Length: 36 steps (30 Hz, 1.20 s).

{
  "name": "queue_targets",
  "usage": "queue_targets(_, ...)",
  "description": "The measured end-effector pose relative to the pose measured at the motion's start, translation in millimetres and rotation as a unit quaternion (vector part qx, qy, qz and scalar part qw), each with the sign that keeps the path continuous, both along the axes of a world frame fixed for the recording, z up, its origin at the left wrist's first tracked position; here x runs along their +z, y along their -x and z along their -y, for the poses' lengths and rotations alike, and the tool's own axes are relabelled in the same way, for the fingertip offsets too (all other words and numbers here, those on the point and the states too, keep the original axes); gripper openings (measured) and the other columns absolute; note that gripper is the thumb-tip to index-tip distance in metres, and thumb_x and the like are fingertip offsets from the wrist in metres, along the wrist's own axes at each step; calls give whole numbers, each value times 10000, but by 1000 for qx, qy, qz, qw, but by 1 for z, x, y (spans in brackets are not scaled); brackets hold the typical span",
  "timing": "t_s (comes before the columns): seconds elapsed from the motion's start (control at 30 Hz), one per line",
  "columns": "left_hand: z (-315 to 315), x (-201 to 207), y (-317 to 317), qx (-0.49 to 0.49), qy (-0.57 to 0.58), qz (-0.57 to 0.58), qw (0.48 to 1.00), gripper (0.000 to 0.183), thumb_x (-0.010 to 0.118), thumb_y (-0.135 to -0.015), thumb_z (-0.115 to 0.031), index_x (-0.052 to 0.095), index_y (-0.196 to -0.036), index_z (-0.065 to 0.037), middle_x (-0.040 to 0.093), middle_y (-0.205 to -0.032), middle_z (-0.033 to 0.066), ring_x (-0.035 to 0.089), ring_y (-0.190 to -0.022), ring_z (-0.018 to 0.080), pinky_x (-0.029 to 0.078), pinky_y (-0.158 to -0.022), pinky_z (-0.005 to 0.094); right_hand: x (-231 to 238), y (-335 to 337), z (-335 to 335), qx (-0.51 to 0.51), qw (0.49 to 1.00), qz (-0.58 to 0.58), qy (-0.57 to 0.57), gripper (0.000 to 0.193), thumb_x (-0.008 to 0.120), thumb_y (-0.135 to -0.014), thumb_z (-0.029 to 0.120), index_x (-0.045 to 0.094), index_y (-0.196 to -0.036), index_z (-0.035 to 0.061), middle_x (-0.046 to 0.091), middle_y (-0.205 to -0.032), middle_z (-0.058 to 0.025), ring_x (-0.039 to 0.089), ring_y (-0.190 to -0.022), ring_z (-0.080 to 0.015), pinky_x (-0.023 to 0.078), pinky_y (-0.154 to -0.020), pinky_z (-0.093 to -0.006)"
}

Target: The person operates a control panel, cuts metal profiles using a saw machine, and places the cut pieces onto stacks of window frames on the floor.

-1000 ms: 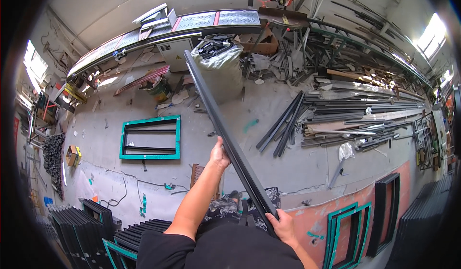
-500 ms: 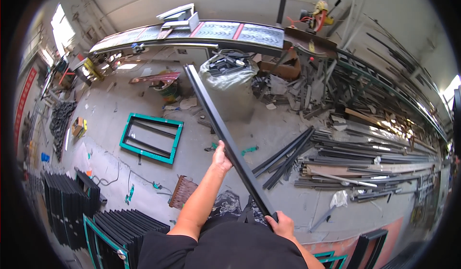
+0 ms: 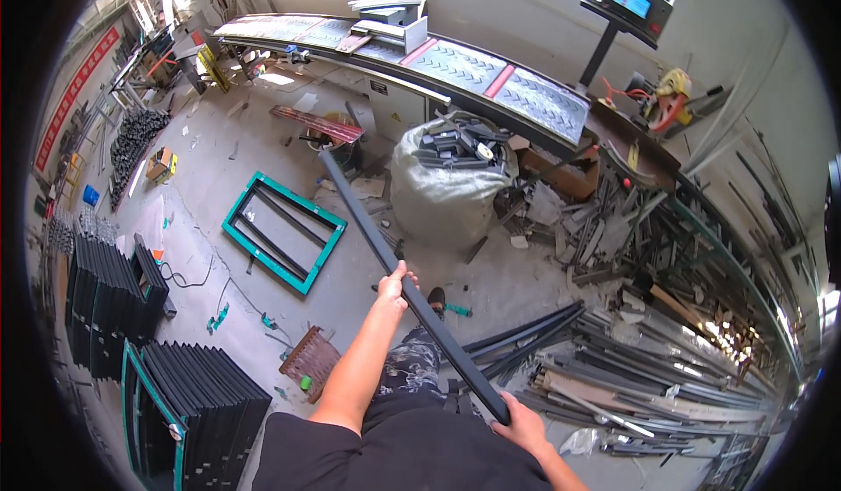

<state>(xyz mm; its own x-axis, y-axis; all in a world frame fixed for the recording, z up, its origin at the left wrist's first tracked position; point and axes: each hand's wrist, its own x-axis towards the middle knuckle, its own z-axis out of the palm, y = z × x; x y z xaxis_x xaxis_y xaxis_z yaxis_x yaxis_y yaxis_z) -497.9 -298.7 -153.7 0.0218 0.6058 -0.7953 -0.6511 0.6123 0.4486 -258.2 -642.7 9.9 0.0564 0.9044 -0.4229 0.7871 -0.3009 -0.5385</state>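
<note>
A long dark metal profile bar slants across the space before me, its far end up and left, its near end close to my waist. My left hand is closed round the bar near its middle, thumb up along its side. At the near end, my right hand grips the bar, with part of its fingers hidden. Left of the bar, a dark rectangular frame with green edging lies on the floor.
A white sack full of offcuts stands ahead, before a long machine bench. Loose profiles and scrap cover the right side. Stacked dark frames stand at lower left. A rusty slatted piece lies near my legs.
The view has swung, and the bench, sack and screen stand further right in it. The bar's far end has come lower and left. One shoe now shows beside the bar. Both hands keep their hold.
</note>
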Motion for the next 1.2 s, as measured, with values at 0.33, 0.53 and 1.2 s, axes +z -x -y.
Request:
queue_targets(0.33,-213,-76,-3,102,115,44,987,364,734,-894,-378,576,-943,-53,632,-781,110,617,-677,264,548,-635,427,88,-105,-249,111,947,287,-86,477,856,-598,269,570,-939,95,592,-761,-80,642,-720,-295,514,-609,-436)
queue_targets(0.53,-243,-25,-85,47,71,128,988,524,688,-899,-487,556,-1115,-27,655,-1084,143,651,-1007,307,550,-883,481,37,-67,-465,162,942,282,-83,386,813,-711,273,582,-940,67,663,-854,-123,678,-795,-324,557,-695,-430)
queue_targets(1.2,67,-109,93,382,295,17,876,225,501,-977,-297,589,-969,-90,673,-955,44,650,-904,224,537,-833,426,-177,48,-850,333,866,366,-73,216,569,-917,227,752,-1009,159,742,-994,-44,706,-905,-262,519,-668,-508)
